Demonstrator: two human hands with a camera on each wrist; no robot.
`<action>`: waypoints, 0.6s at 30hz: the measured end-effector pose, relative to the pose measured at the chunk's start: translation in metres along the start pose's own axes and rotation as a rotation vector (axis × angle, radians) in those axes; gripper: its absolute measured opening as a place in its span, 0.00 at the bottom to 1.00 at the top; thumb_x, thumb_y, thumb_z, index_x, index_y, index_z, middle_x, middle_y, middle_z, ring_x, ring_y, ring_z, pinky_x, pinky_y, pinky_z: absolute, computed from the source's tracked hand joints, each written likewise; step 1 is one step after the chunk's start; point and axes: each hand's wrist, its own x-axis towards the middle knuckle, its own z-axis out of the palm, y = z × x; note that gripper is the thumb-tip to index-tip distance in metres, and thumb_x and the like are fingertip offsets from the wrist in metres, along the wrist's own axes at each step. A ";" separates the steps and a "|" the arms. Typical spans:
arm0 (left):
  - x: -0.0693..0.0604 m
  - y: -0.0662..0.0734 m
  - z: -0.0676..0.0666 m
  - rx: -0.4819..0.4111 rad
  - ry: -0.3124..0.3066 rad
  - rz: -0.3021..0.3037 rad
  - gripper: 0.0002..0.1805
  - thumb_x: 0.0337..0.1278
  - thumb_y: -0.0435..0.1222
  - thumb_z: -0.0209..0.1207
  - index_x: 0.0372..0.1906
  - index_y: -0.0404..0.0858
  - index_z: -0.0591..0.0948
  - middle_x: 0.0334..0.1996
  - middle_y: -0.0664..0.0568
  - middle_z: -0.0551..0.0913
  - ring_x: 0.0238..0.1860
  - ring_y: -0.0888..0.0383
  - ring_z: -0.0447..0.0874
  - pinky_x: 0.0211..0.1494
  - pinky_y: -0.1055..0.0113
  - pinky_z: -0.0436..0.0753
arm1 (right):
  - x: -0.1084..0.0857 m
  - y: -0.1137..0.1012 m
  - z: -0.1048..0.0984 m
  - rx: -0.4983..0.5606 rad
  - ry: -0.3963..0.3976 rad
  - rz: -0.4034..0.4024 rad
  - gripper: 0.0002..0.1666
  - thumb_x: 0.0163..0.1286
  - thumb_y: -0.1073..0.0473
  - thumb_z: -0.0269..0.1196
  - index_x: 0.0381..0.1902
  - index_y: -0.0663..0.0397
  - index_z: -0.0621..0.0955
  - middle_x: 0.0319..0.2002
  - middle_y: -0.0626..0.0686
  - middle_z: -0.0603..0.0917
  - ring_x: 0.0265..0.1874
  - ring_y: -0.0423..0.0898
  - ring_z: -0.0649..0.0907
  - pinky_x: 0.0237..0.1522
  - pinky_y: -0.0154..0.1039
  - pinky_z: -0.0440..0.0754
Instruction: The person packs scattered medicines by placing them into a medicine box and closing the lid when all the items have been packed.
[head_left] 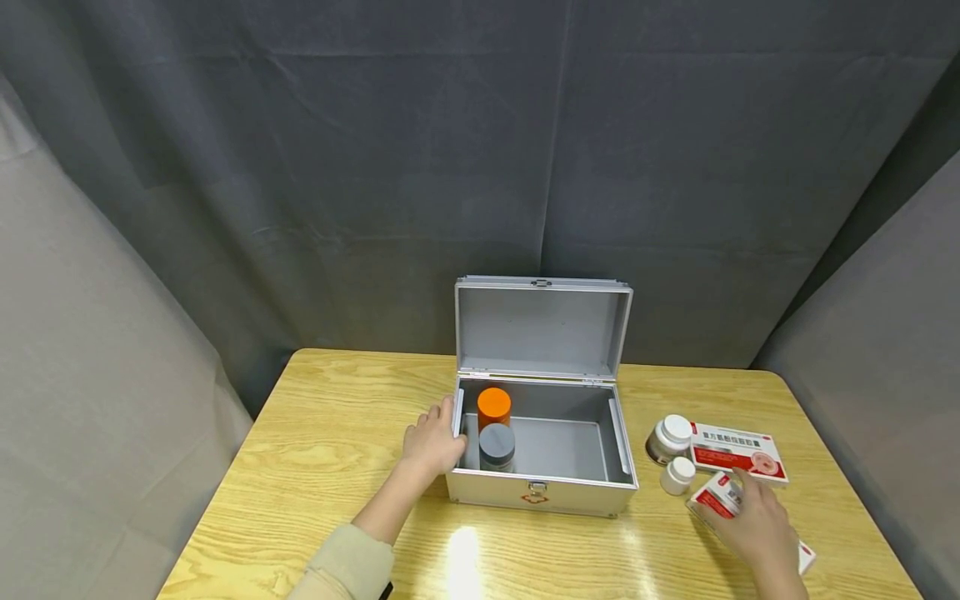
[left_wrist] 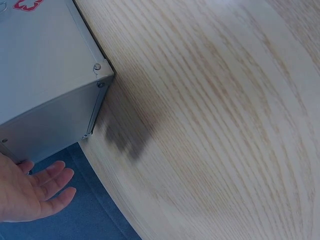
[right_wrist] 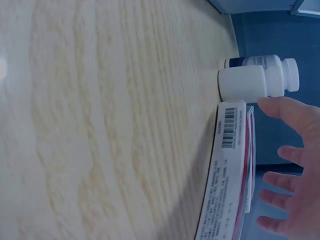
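Observation:
A silver metal case (head_left: 543, 497) stands on the table with its lid raised. Inside it, at the left, are an orange-capped bottle (head_left: 494, 405) and a grey-capped bottle (head_left: 497, 443). My left hand (head_left: 433, 442) touches the case's left rim, its fingers relaxed and apart in the left wrist view. Over a red and white medicine box (head_left: 720, 495) at the right hovers my right hand (head_left: 753, 521), fingers spread; the right wrist view shows the box's barcode side (right_wrist: 225, 170) beside the hand. The right hand hides part of this box in the head view.
Two white-capped bottles, a larger one (head_left: 670, 438) and a small one (head_left: 678, 476), stand right of the case. Behind them lies another medicine box (head_left: 738, 452). A further white box (head_left: 806, 557) shows partly past the right hand. A grey curtain (head_left: 375, 208) hangs behind the table.

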 end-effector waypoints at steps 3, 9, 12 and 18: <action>-0.001 0.000 0.000 -0.001 -0.003 -0.004 0.36 0.48 0.46 0.49 0.65 0.40 0.57 0.56 0.41 0.70 0.50 0.43 0.72 0.49 0.47 0.70 | 0.000 0.005 0.002 0.005 -0.012 -0.001 0.60 0.45 0.31 0.65 0.61 0.69 0.57 0.54 0.76 0.61 0.49 0.74 0.64 0.44 0.69 0.63; -0.001 0.001 0.000 -0.006 0.000 0.006 0.36 0.47 0.45 0.50 0.65 0.39 0.58 0.56 0.40 0.71 0.50 0.42 0.72 0.48 0.47 0.70 | 0.001 0.015 0.005 -0.005 -0.038 -0.008 0.61 0.43 0.31 0.66 0.63 0.65 0.57 0.52 0.76 0.63 0.46 0.73 0.67 0.40 0.67 0.67; -0.001 0.001 0.000 -0.001 -0.004 0.003 0.36 0.47 0.45 0.50 0.65 0.39 0.58 0.56 0.40 0.70 0.50 0.43 0.72 0.48 0.47 0.70 | 0.001 0.019 0.005 -0.011 -0.052 -0.003 0.62 0.42 0.32 0.67 0.64 0.64 0.55 0.52 0.76 0.63 0.47 0.73 0.67 0.38 0.68 0.66; -0.001 0.002 -0.002 -0.007 -0.014 -0.008 0.37 0.47 0.45 0.49 0.66 0.39 0.57 0.57 0.40 0.70 0.51 0.43 0.71 0.49 0.47 0.70 | 0.000 0.022 0.004 -0.021 -0.076 0.006 0.63 0.44 0.30 0.65 0.64 0.65 0.54 0.52 0.76 0.62 0.47 0.75 0.65 0.39 0.70 0.63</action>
